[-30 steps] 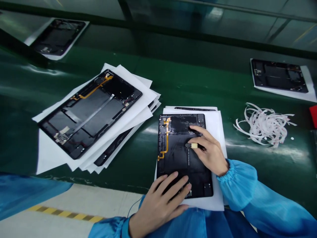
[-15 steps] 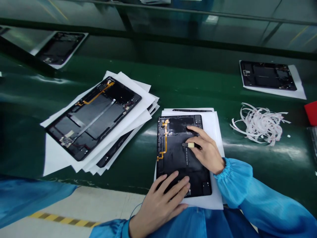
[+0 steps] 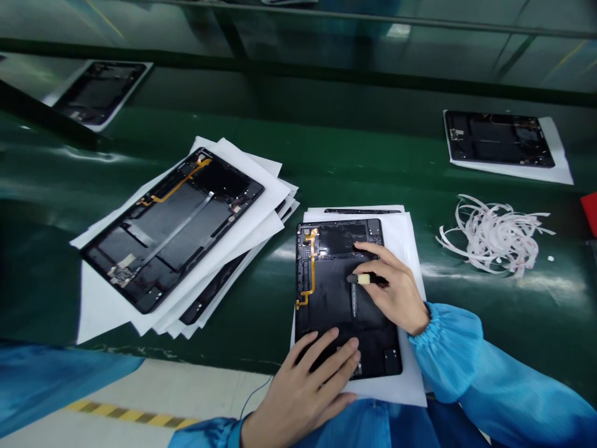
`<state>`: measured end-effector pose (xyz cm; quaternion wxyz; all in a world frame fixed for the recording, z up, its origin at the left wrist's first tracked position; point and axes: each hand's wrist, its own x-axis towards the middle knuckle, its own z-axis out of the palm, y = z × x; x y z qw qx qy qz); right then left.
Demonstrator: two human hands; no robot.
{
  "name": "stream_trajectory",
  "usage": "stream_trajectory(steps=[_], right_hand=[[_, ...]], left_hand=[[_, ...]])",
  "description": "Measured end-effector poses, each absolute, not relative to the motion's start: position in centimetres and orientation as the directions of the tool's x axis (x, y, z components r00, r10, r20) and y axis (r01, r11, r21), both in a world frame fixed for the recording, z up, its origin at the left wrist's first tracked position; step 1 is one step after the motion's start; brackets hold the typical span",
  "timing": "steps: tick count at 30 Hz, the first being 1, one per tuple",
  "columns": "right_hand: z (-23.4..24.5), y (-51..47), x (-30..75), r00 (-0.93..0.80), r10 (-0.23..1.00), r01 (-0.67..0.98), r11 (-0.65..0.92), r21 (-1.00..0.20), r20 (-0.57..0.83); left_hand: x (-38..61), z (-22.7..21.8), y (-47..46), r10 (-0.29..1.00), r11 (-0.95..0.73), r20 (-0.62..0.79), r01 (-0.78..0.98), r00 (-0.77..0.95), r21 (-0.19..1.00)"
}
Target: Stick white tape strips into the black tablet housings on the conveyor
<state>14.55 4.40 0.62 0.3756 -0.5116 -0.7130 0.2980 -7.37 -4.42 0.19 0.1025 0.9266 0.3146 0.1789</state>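
An opened tablet housing, black inside with an orange flex cable along its left side, lies on white sheets in front of me. My left hand rests flat over its lower left part, fingers spread. Over the housing's middle, my right hand pinches a small black piece with a cream-coloured band; the fingers hide its right end. The piece's rounded dark tip is just above a narrow grey printed strip. My right index finger extends towards the upper dark panel.
Left of me stands a stack of housings interleaved with white sheets. A heap of curled white strips lies to the right. More housings sit at the back right and back left. A red object shows at the right edge.
My right hand has shifted slightly right with the small black piece, and more of the grey strip shows. My left hand stays on the housing. The whole view has shifted a little.
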Motion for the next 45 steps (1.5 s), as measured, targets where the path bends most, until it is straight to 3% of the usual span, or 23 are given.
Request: stream_trajectory(steps=[25, 29, 35, 40, 45], right_hand=[[0.6, 4.3, 13.9, -0.21, 0.962, 0.594, 0.268, -0.759, 0.175], [0.7, 4.3, 13.9, -0.227, 0.958, 0.624, 0.283, -0.729, 0.177], [0.7, 4.1, 14.0, -0.25, 0.953, 0.622, 0.292, -0.727, 0.17], [0.5, 4.2, 14.0, -0.19, 0.957, 0.568, 0.291, -0.77, 0.221], [0.9, 4.3, 13.9, -0.021, 0.972, 0.489, 0.215, -0.845, 0.235]], left_hand=[[-7.4, 0.1, -4.7, 0.657, -0.747, 0.271, 0.557, 0.704, 0.362], [-8.2, 0.8, -4.1, 0.603, -0.792, 0.206, 0.55, 0.771, 0.264], [-8.5, 1.4, -2.8, 0.673, -0.736, 0.09, 0.653, 0.734, 0.181], [-8.0, 1.5, -1.2, 0.693, -0.717, 0.1, 0.668, 0.714, 0.199], [-7.6, 1.8, 1.1, 0.718, -0.69, 0.116, 0.681, 0.686, 0.245]])
